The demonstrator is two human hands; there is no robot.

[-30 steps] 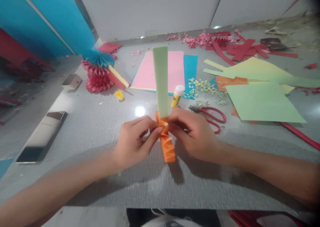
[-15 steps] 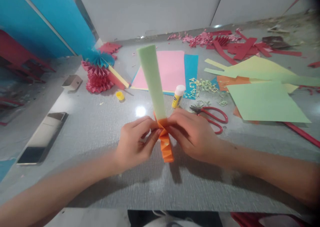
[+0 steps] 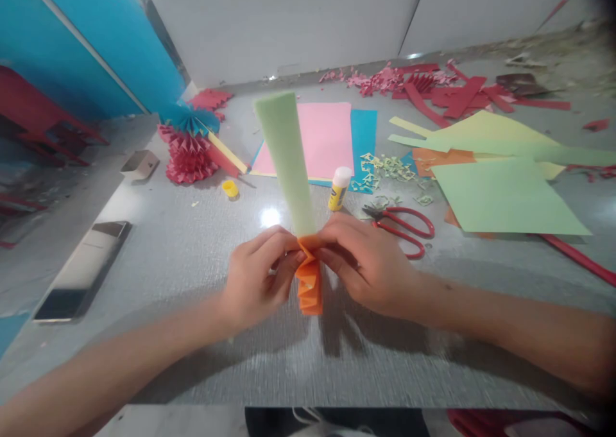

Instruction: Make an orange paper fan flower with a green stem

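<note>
Grey table littered with paper: green sheet right, pink sheet ahead. Red scissors and glue stick just past right hand, not blocking. Right hand and left hand both pinched on pleated orange strip, lower pleats poking out below grip; pale green strip sticks up above.

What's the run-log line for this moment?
left hand: pinching orange pleated paper | right hand: pinching same paper | green strip: upright above hands | nearby: scissors, glue stick

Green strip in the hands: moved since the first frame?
Yes. The top of the pale green paper strip has swung left; it now leans toward the left edge of the pink sheet instead of standing over its middle.
</note>
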